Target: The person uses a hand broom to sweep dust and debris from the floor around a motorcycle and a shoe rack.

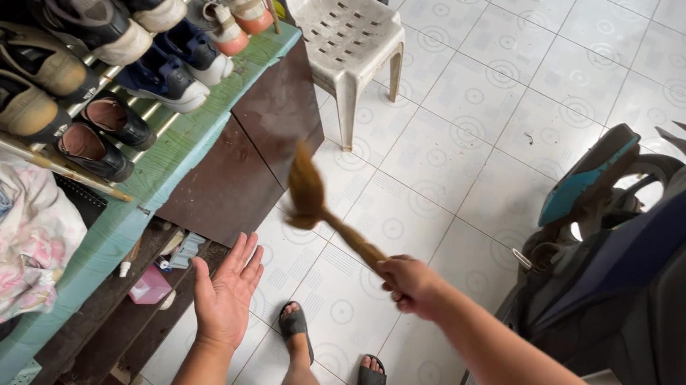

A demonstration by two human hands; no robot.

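Head view: right hand (410, 284) closed around handle end of small broom (320, 211). Broom long axis runs up-left from grip, bristle head toward dark wooden boards (254, 149) leaning on green shelf edge (168, 157). Broom held in air above tiled floor (467, 146), brown, bristles blurred. Left hand (223, 295) open, palm up, fingers spread, holds nothing, just below bristle head, apart from it. Right hand nearer handle; left nearer bristles. White plastic chair (347, 32) beyond.

white tiled floor (483, 148) under plastic chair (345, 27), scooter (648, 275), sandalled feet (295, 325)
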